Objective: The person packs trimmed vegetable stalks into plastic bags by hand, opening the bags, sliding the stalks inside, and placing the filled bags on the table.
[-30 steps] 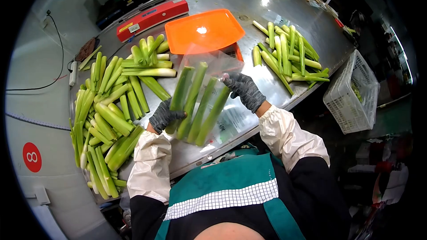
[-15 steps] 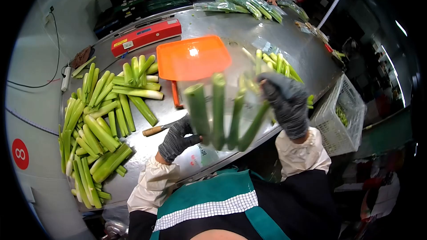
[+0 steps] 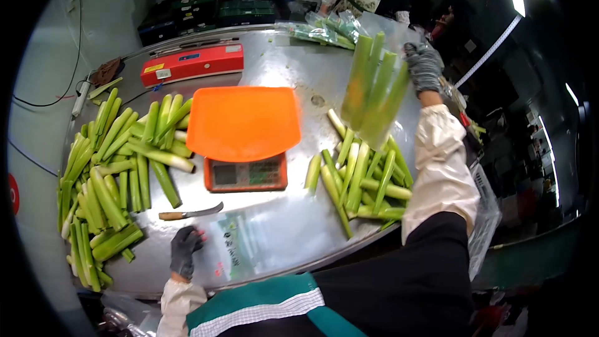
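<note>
Stalks (image 3: 369, 81), thick, green and cut short, are standing side by side inside a clear plastic bag (image 3: 373, 115), their long axes leaning slightly right. The grey-gloved right hand (image 3: 423, 65), fingers closing on the bag's upper right edge, is holding it just to its left, above a loose pale-green stalk pile (image 3: 365, 181). The dark-gloved left hand (image 3: 185, 251), well apart, is curling beside flat clear printed bags (image 3: 284, 237); whether it is gripping any, I cannot tell. A shallow orange plastic tray (image 3: 243, 122) is sitting on an orange scale (image 3: 249, 175).
</note>
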Motion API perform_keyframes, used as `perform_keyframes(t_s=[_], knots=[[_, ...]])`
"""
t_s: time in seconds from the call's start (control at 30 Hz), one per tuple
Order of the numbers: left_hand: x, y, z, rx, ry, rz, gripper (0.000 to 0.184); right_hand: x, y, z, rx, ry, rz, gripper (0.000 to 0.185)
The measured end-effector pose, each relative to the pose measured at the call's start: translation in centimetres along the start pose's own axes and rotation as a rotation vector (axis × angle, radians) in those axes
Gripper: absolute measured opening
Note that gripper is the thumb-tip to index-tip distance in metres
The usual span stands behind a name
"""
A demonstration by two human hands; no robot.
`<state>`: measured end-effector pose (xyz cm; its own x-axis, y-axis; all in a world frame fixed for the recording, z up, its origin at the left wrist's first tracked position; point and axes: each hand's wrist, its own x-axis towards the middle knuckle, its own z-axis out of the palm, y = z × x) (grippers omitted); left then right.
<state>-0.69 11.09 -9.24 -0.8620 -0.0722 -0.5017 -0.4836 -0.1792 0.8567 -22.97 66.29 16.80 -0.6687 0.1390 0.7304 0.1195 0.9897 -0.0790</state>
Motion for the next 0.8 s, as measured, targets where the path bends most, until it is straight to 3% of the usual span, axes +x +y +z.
perform_keyframes(t_s=[0.13,0.23,0.3,0.4,0.53,0.6,0.8], knots=[[-1.1,-2.0,-1.0,-0.105,0.172,0.051,0.019,3.9,1.4,8.7,-0.076,-0.211,0.296,0.042],[-2.2,-2.4,-1.4,-0.045,0.314,0.055,0.018,5.5,2.3,15.6,-0.183,-0.205,0.361,0.038],[-2.4,-3.5,-2.4,-0.059,0.349,0.068,0.018,6.4,4.4,22.3,-0.168,-0.086,0.418,0.039],[-2.9,-3.7,-2.2,-0.077,0.425,0.089,0.017,5.0,2.2,23.3,-0.037,-0.205,0.428,0.039],[-2.4,-4.5,-2.5,-0.096,0.497,0.035,0.018,2.8,0.8,27.8,0.145,-0.052,0.429,0.038],[-2.2,-4.8,-2.7,-0.113,0.493,0.008,0.019,2.7,-0.4,27.9,0.129,-0.067,0.287,0.032],[-1.9,-1.8,0.8,-0.058,0.412,0.056,0.020,0.5,-4.7,28.6,0.136,-0.267,0.157,0.032]])
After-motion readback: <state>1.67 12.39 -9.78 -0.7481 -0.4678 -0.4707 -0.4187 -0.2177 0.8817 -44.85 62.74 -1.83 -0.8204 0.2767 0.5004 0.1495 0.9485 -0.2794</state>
